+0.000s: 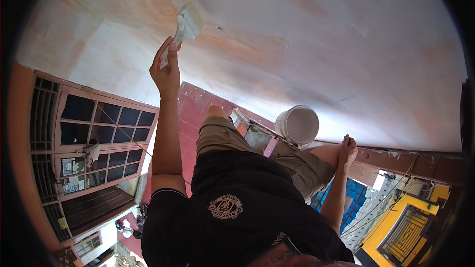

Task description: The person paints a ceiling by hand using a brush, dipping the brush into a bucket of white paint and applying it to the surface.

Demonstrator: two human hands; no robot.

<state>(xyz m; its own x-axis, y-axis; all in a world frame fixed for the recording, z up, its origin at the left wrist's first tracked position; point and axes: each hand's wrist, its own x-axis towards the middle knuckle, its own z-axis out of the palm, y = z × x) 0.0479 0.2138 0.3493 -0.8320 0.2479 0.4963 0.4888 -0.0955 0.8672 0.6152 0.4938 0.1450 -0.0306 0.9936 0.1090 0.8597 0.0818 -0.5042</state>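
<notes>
My left hand (165,69) is raised, its fingers closed round the handle of a flat paintbrush (187,22) with white, paint-coated bristles. The brush is up by a blotchy white and peach painted surface (346,34); contact is unclear. My right hand (348,149) is curled at the right, near my knee; I cannot make out anything in its fingers. A white bucket (282,126) sits between my hands, on or against a metal stepladder (257,137) by my legs.
Red floor tiles (190,106) show below. At the left are a pink-framed window (89,131) with dark panes and a thin cord across it. At the lower right are a blue tarpaulin (339,205), wires and a yellow structure (383,242). A brown ledge (403,163) borders the painted surface.
</notes>
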